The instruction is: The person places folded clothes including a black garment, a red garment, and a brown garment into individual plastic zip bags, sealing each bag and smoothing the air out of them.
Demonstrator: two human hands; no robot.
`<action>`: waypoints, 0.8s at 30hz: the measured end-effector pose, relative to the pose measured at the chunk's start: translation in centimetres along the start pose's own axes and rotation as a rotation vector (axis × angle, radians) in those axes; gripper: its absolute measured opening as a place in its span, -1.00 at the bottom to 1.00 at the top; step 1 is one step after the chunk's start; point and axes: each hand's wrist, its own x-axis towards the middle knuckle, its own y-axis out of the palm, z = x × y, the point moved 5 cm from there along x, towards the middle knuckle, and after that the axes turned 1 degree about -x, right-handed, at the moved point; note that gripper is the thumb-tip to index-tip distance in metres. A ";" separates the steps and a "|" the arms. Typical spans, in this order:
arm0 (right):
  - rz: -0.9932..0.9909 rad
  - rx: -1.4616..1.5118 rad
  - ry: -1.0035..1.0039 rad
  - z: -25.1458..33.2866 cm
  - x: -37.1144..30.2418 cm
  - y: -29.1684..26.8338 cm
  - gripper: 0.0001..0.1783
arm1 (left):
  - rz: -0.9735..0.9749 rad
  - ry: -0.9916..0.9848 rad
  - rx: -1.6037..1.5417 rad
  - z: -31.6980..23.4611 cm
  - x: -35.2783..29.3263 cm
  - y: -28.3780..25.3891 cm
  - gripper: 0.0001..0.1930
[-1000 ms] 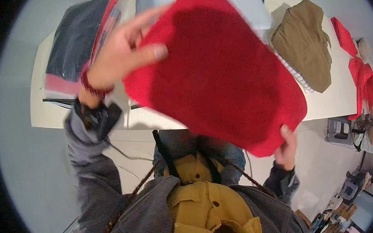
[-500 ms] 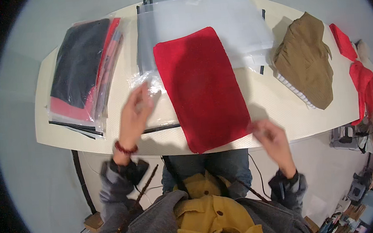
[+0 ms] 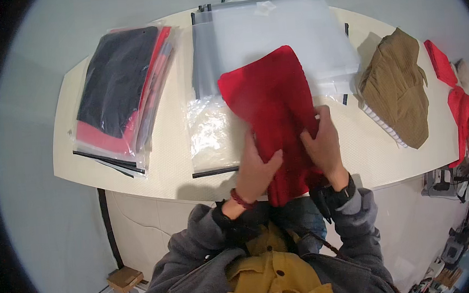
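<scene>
1. The red cloth (image 3: 274, 96) is matte and soft-looking, its far end spread with rounded corners, its middle drawn narrow with deep folds. It is above the counter (image 3: 166, 157), its near end at the front edge.
2. The left hand (image 3: 257, 169) has its grip clamped on the cloth's left side, thumb on top; the right hand (image 3: 321, 142) has its grip clamped on the right side, thumb likewise on top.
3. A glossy, crinkled clear bag (image 3: 210, 143) with a black strip along its near edge lies partly beneath the cloth; beyond is a stack of smooth, translucent bags (image 3: 292, 37).
4. At left, shiny film covers a dark folded garment (image 3: 116, 81); at right sits a ribbed brown garment (image 3: 398, 87) with a striped edge.
5. Half a second ago the cloth lay as a flat rectangle; now both sides are gathered inward, the hands closer together.
</scene>
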 end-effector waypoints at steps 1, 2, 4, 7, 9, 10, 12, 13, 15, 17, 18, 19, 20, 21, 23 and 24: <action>0.046 0.197 0.061 0.7 -0.5 0.0 -0.50 | -0.106 0.174 0.150 0.2 -0.2 0.8 -0.14; 0.093 0.392 0.126 1.0 -1.0 0.3 -0.52 | -0.103 0.170 0.148 -0.9 -0.1 1.3 -0.14; 0.138 0.699 0.151 0.9 -1.8 1.0 -0.53 | 0.147 0.183 0.345 -4.0 -0.3 3.1 -0.13; 0.210 1.401 0.740 -3.6 -5.3 2.2 -0.66 | 0.244 0.233 0.392 -5.9 -0.7 5.4 -0.28; 0.289 1.578 0.865 -4.0 -6.5 3.1 -0.66 | 0.395 0.201 0.435 -5.6 -1.2 6.4 -0.45; 0.362 1.749 0.988 -4.2 -7.5 3.7 -0.67 | 0.395 0.201 0.430 -5.3 -1.6 6.3 -0.45; 0.468 1.892 0.858 -4.3 -8.8 3.4 -0.64 | 0.498 0.277 0.118 -5.2 -2.6 5.8 -0.46; 0.292 1.800 0.968 -2.3 -8.6 2.6 -0.64 | 0.561 0.263 0.119 -7.0 -2.9 4.4 -0.48; 0.061 1.624 1.120 0.2 -8.4 0.6 -0.64 | 0.434 0.457 0.279 -8.2 -3.6 0.9 -0.48; 0.076 1.569 1.053 -2.2 -10.0 -0.8 -0.62 | 0.324 0.528 0.586 -7.9 -4.1 -2.1 -0.47; 0.085 1.520 0.982 -3.6 -10.8 -2.2 -0.59 | 0.329 0.408 0.728 -6.7 -3.9 -3.3 -0.46; 0.102 1.377 0.879 -4.2 -11.1 -4.0 -0.55 | 0.321 0.470 0.911 -5.9 -3.4 -4.3 -0.41; -0.131 1.246 1.042 -4.4 -11.6 -5.3 -0.65 | 0.312 0.527 1.099 -5.1 -2.8 -5.2 -0.36; -0.176 1.092 0.954 -4.0 -11.6 -7.2 -0.71 | 0.291 0.478 1.148 -4.1 -2.6 -6.6 -0.33; -0.227 0.986 0.822 -2.1 -11.7 -10.2 -0.81 | 0.308 0.419 1.189 -3.9 -2.6 -9.0 -0.29; -0.265 0.895 0.785 -2.6 -12.7 -10.6 -0.83 | 0.352 0.434 1.176 -2.3 -2.8 -10.3 -0.33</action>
